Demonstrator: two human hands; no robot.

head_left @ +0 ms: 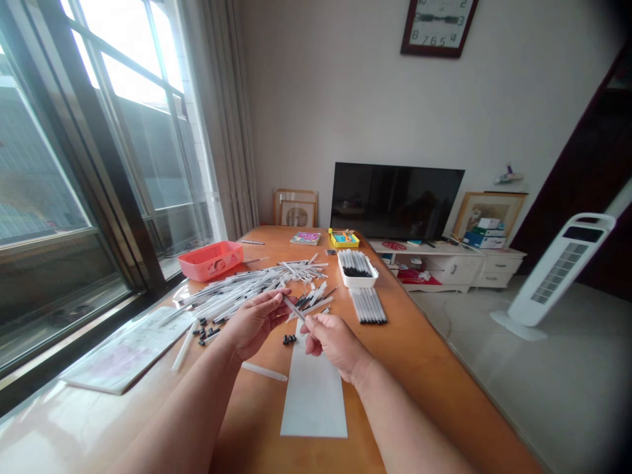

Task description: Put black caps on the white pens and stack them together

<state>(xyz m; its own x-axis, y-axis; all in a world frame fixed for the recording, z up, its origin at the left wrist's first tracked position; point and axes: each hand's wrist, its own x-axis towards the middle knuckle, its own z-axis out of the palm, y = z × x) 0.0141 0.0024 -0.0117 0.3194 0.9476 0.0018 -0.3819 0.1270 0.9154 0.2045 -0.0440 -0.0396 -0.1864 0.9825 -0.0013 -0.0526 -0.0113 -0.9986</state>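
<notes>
My left hand [264, 319] and my right hand [330, 339] hold a slim pen [295, 308] between them, one at each end, above the table. The pen slants down toward my right hand; both sets of fingers are pinched on it. Under my hands lies a long white paper strip [315, 401]. A few small black caps [289, 340] sit on the strip's left edge. Beyond my hands spreads a loose heap of clear pen barrels [247, 284], with dark parts among them. More black caps [206, 331] lie left of my left hand. A single white tube [264, 372] rests nearer me.
A white box [363, 280] of pens stands at the right, with a row of pens [368, 306] before it. A red basket [210, 262], a booklet [128, 352] and a yellow box [344, 239] are also on the wooden table [409, 342]. A window flanks the left side.
</notes>
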